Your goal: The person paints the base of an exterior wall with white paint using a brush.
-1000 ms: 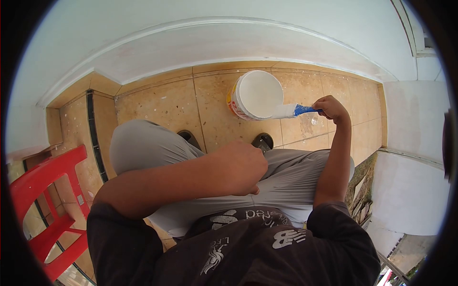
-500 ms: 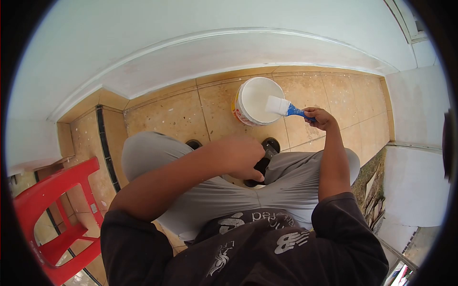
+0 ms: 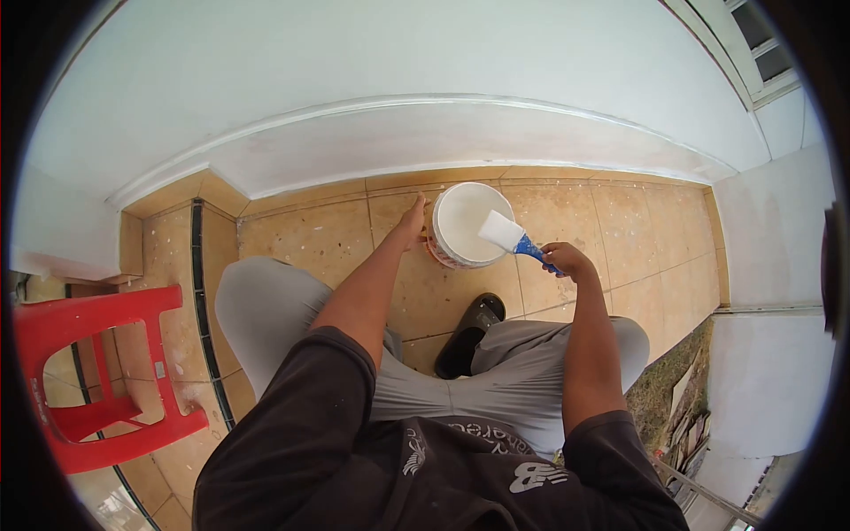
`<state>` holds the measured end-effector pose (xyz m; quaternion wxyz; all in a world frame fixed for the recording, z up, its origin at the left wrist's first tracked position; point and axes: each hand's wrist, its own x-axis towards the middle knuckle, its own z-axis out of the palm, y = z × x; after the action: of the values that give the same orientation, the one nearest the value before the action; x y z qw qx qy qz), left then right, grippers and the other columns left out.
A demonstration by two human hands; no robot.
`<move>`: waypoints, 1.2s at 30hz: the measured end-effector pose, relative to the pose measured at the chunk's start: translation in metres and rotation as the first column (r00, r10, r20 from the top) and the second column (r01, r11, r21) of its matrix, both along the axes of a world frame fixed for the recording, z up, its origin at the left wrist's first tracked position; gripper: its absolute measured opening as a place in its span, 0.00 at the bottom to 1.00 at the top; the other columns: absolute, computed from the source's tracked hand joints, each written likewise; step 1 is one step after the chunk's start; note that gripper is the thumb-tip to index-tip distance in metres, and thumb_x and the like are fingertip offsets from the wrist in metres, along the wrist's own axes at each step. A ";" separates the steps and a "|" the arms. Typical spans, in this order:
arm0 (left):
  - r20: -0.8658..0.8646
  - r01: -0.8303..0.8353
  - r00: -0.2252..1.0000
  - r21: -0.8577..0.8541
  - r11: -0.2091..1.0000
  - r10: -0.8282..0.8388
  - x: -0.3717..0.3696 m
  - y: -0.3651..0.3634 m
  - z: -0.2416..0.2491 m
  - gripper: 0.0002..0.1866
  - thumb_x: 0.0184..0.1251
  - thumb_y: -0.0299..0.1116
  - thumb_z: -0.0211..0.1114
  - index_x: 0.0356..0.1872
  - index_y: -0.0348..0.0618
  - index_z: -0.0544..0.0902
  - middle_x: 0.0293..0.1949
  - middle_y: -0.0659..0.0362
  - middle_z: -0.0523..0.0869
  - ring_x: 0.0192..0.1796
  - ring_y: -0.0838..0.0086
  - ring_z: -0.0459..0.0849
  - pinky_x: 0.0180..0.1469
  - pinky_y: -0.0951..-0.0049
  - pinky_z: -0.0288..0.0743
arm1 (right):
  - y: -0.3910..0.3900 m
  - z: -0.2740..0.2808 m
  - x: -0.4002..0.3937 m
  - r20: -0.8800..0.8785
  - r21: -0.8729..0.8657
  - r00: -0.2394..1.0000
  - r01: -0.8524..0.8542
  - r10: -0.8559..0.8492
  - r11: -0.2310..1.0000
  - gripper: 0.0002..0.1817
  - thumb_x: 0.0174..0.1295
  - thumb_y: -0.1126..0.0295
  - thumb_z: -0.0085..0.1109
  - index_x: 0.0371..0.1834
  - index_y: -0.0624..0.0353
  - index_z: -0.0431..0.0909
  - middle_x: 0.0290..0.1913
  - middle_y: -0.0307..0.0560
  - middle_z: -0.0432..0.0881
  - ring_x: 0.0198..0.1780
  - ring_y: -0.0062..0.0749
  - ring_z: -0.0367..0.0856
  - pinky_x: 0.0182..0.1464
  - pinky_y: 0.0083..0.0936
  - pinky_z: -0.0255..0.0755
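Note:
A white paint bucket (image 3: 440, 252) with a coloured label stands on the tiled floor in front of me. My right hand (image 3: 567, 260) is closed round the blue handle of a wide paintbrush (image 3: 503, 231). Its bristles, coated in white, hang over the bucket's opening at the right side. At the bucket's left side is my left hand (image 3: 412, 223), fingers apart and fingertips right at the outer wall. The inside of the bucket looks white.
A white wall (image 3: 398, 62) with a raised ledge runs behind the bucket. The tan tiles (image 3: 584, 212) carry white specks. A red plastic chair (image 3: 97, 305) stands at the left. My sandalled foot (image 3: 469, 336) is just below the bucket.
My left hand has moved from above my lap forward to the bucket's left side. The brush stays over the bucket in my right hand. The view has tilted up slightly.

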<state>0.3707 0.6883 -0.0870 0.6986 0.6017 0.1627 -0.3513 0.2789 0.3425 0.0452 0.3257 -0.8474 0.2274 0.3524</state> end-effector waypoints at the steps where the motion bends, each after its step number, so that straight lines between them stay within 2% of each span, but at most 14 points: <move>1: -0.098 -0.038 0.995 -0.102 0.994 0.028 -0.010 -0.009 0.001 0.41 0.71 0.71 0.32 0.75 0.57 0.61 0.74 0.50 0.64 0.69 0.49 0.67 0.68 0.43 0.63 | -0.001 -0.004 -0.005 0.013 0.035 0.999 0.040 -0.040 0.999 0.12 0.64 0.69 0.54 0.48 0.57 0.82 0.30 0.40 0.82 0.30 0.23 0.77 0.29 0.24 0.71; 8: -0.105 0.139 0.982 -0.152 0.979 -0.155 -0.015 -0.019 -0.005 0.41 0.70 0.72 0.29 0.75 0.57 0.61 0.72 0.48 0.66 0.70 0.49 0.68 0.68 0.45 0.64 | -0.016 -0.017 -0.026 0.065 0.248 0.990 0.107 -0.127 0.963 0.12 0.64 0.69 0.54 0.49 0.58 0.80 0.29 0.38 0.80 0.30 0.21 0.76 0.31 0.20 0.70; 11: -0.110 0.114 0.985 -0.153 0.982 -0.132 -0.019 -0.033 -0.022 0.40 0.70 0.72 0.31 0.72 0.58 0.64 0.66 0.51 0.75 0.63 0.55 0.75 0.62 0.48 0.69 | -0.029 -0.011 -0.027 0.047 0.283 0.987 0.133 -0.153 0.950 0.10 0.68 0.72 0.53 0.49 0.60 0.78 0.30 0.39 0.78 0.29 0.21 0.75 0.33 0.20 0.71; 14: -0.123 0.087 0.987 -0.149 0.985 -0.106 -0.029 -0.049 -0.029 0.40 0.71 0.70 0.30 0.75 0.57 0.60 0.73 0.49 0.65 0.69 0.49 0.69 0.67 0.46 0.66 | -0.044 -0.009 -0.033 0.050 0.270 0.982 0.164 -0.184 0.949 0.10 0.68 0.73 0.52 0.49 0.60 0.78 0.29 0.39 0.77 0.29 0.21 0.74 0.33 0.20 0.72; 20: -0.197 0.042 0.977 -0.205 0.978 -0.084 -0.051 -0.071 0.000 0.38 0.73 0.68 0.33 0.76 0.57 0.55 0.75 0.50 0.59 0.67 0.45 0.70 0.64 0.46 0.70 | -0.064 -0.013 -0.056 0.010 0.323 0.966 0.242 -0.259 0.915 0.10 0.69 0.71 0.53 0.50 0.58 0.77 0.31 0.39 0.78 0.31 0.22 0.75 0.36 0.21 0.72; 23: -0.111 -0.054 0.992 0.096 0.994 0.065 -0.046 -0.075 -0.002 0.36 0.74 0.66 0.35 0.65 0.47 0.68 0.58 0.46 0.78 0.55 0.53 0.81 0.55 0.50 0.76 | -0.062 -0.011 -0.063 -0.014 0.398 0.964 0.250 -0.267 0.882 0.12 0.68 0.69 0.53 0.52 0.55 0.77 0.34 0.38 0.79 0.37 0.23 0.77 0.42 0.24 0.72; 26: 0.410 -0.245 0.912 0.586 0.772 -0.022 -0.007 -0.067 -0.005 0.31 0.77 0.59 0.38 0.46 0.38 0.78 0.44 0.44 0.82 0.47 0.51 0.81 0.49 0.51 0.76 | -0.046 0.000 -0.059 -0.015 0.490 0.964 0.237 -0.265 0.839 0.13 0.71 0.67 0.50 0.56 0.54 0.74 0.38 0.39 0.81 0.42 0.25 0.79 0.47 0.27 0.73; 28: 0.816 -0.657 0.558 0.325 0.681 0.150 0.012 -0.058 0.069 0.28 0.79 0.51 0.42 0.30 0.36 0.76 0.33 0.45 0.79 0.40 0.49 0.79 0.44 0.50 0.72 | -0.018 0.020 -0.053 0.012 0.546 0.966 0.209 -0.257 0.811 0.13 0.72 0.68 0.49 0.58 0.54 0.71 0.39 0.40 0.81 0.43 0.25 0.80 0.47 0.27 0.74; 30: 0.964 -0.590 0.252 0.081 0.804 0.088 0.029 -0.045 0.149 0.24 0.78 0.44 0.48 0.27 0.34 0.77 0.27 0.49 0.80 0.32 0.53 0.78 0.37 0.57 0.70 | 0.014 0.029 -0.039 0.096 0.642 0.958 0.148 -0.271 0.752 0.13 0.73 0.68 0.48 0.58 0.54 0.70 0.40 0.41 0.81 0.42 0.27 0.81 0.46 0.26 0.75; 32: 0.982 -0.235 0.187 0.018 0.972 0.027 0.014 -0.036 0.226 0.23 0.76 0.44 0.53 0.25 0.35 0.74 0.24 0.50 0.76 0.27 0.57 0.76 0.34 0.58 0.71 | 0.049 0.028 -0.019 0.185 0.704 0.927 0.105 -0.325 0.702 0.12 0.73 0.69 0.48 0.57 0.55 0.68 0.40 0.42 0.81 0.41 0.28 0.81 0.45 0.26 0.75; 33: 0.962 -0.049 0.272 0.041 0.998 -0.026 -0.008 -0.033 0.261 0.20 0.74 0.42 0.57 0.27 0.35 0.75 0.25 0.52 0.77 0.28 0.62 0.76 0.34 0.63 0.70 | 0.070 0.022 -0.008 0.231 0.726 0.900 0.094 -0.370 0.681 0.12 0.73 0.69 0.48 0.57 0.55 0.68 0.40 0.42 0.81 0.41 0.29 0.82 0.44 0.25 0.76; 34: 0.935 0.141 0.340 0.055 0.988 -0.101 -0.039 -0.030 0.290 0.18 0.72 0.40 0.60 0.29 0.34 0.76 0.25 0.53 0.77 0.28 0.67 0.75 0.34 0.68 0.70 | 0.093 0.015 0.002 0.275 0.752 0.865 0.079 -0.419 0.655 0.12 0.73 0.70 0.49 0.57 0.55 0.67 0.40 0.43 0.81 0.40 0.30 0.82 0.43 0.25 0.76; 35: 0.930 0.262 0.321 0.095 0.960 -0.179 -0.073 -0.025 0.311 0.18 0.70 0.42 0.63 0.30 0.34 0.77 0.25 0.54 0.78 0.29 0.68 0.77 0.34 0.68 0.71 | 0.116 0.008 0.010 0.436 0.695 0.808 -0.021 -0.397 0.719 0.11 0.73 0.70 0.49 0.56 0.55 0.66 0.38 0.42 0.80 0.38 0.26 0.80 0.41 0.24 0.75; 36: 0.954 0.441 0.218 0.092 0.893 -0.207 -0.102 -0.021 0.317 0.18 0.68 0.43 0.65 0.30 0.36 0.78 0.25 0.54 0.79 0.29 0.67 0.79 0.34 0.68 0.72 | 0.140 -0.001 0.015 0.580 0.619 0.730 -0.105 -0.363 0.778 0.10 0.74 0.70 0.49 0.55 0.54 0.65 0.36 0.41 0.78 0.35 0.22 0.78 0.38 0.22 0.75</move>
<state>0.2683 0.6670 0.2302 0.6231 0.6372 -0.4465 -0.0799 0.2935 0.4828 0.0444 0.6669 -0.7428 0.0293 0.0516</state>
